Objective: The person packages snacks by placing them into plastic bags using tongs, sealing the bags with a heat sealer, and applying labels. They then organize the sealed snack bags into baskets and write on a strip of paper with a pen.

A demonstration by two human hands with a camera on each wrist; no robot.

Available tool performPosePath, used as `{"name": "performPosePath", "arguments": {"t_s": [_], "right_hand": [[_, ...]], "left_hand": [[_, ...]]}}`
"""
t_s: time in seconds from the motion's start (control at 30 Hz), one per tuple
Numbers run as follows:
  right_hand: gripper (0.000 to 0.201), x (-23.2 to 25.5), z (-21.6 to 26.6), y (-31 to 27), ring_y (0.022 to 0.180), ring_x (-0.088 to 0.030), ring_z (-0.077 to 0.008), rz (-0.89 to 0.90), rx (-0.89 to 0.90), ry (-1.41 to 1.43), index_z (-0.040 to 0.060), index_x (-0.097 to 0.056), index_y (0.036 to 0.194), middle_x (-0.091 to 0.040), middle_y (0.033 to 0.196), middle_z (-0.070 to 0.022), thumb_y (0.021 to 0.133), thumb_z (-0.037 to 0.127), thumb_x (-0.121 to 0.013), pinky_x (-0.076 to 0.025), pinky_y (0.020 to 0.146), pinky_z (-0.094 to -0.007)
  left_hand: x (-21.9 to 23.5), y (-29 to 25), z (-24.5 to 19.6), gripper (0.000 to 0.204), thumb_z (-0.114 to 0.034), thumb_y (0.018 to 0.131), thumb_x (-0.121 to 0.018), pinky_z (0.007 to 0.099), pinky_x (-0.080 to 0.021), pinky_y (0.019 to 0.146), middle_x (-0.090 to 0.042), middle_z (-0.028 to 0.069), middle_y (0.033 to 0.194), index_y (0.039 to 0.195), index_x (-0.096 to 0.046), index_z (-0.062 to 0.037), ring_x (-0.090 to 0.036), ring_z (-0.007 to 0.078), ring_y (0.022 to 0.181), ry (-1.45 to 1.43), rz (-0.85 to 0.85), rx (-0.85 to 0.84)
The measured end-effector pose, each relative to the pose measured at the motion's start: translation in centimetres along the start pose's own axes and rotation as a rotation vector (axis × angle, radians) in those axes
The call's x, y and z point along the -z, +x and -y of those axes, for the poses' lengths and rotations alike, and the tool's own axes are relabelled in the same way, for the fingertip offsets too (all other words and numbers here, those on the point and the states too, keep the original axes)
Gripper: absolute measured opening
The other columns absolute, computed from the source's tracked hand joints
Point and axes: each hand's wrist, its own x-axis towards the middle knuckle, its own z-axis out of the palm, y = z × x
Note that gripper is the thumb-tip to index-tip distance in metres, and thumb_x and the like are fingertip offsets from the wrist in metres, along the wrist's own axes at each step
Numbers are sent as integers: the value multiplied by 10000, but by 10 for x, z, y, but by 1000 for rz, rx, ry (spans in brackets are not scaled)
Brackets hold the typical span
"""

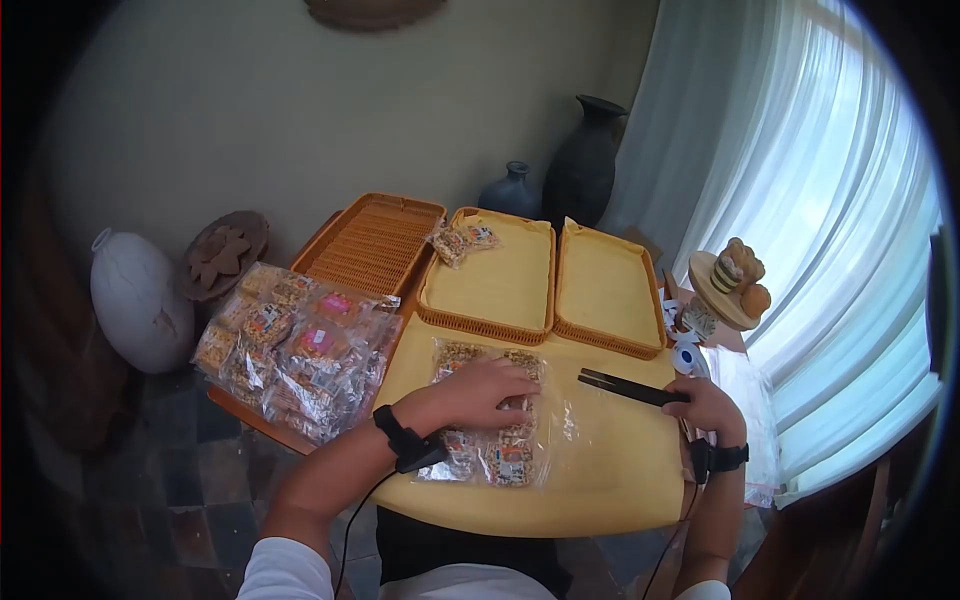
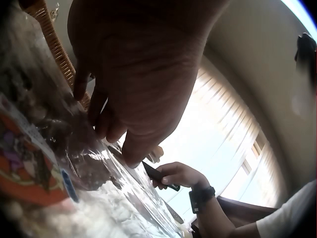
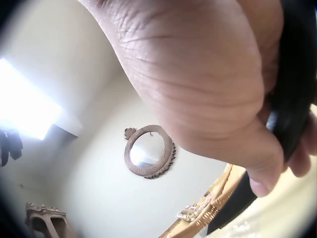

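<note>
On the yellow table my left hand [image 1: 482, 392] rests over a clear plastic bag [image 1: 512, 462] of small packets of a grainy snack. Its fingers [image 2: 130, 144] reach down to the shiny plastic in the left wrist view, and the palm hides part of the bag. My right hand [image 1: 712, 410], at the table's right side, grips black tongs [image 1: 632, 388] by the handle end. The tips of the tongs point left toward the bag, slightly apart and with nothing between them.
Two lined wicker trays [image 1: 610, 285] stand behind; the left lined one holds a few packets [image 1: 462, 240]. Farther left is an unlined wicker tray [image 1: 375, 245]. A large pile of bagged packets [image 1: 295, 345] lies at left. Tape [image 1: 686, 358] and bread on a wooden stand [image 1: 722, 290] are at right.
</note>
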Motion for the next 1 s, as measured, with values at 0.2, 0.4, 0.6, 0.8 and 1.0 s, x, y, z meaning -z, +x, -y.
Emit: {"name": "performPosePath", "arguments": {"t_s": [0.2,0.4,0.6,0.8,1.0], "right_hand": [[160,94,6,-11,699,-651,-136,115,-314,84,14,-764,1038,-732,820,-44,937,135,-737,-543,662,-317],[299,51,121,84,723,-689,-143,-96,97,50,-16,-705,1229,-724,896,-81,992,159,-760,-559,684,-308],[328,-37,247,206,1039,-705,-448,-29,412,-405,-14,-726,1069,-738,1070,-252,986,303,-705,-552,916,-533],[217,-96,301,266,945,-780,-399,-124,450,-618,-9,-792,1012,-781,1001,-247,939,156,-671,-626,843,-491],[208,-67,296,255,943,-787,-386,-154,319,-713,3,-809,974,-788,1000,-245,919,113,-641,-633,837,-482]], "left_hand": [[-23,-1,28,398,-389,984,-750,427,-534,982,-737,130,1183,1243,-774,-88,-681,329,1120,-427,-255,34],[-29,1,35,446,-436,1010,-732,410,-528,1026,-768,109,1225,1293,-779,-94,-676,304,1154,-442,-223,60],[-36,-2,37,443,-413,1014,-726,414,-525,1035,-775,108,1215,1291,-773,-70,-677,305,1158,-446,-259,42],[-41,0,41,444,-404,1031,-701,429,-521,1043,-770,131,1224,1312,-752,-64,-671,329,1175,-456,-251,5],[-43,0,40,420,-386,1028,-695,435,-519,1047,-776,116,1207,1298,-760,-72,-671,321,1170,-439,-272,14]]}}
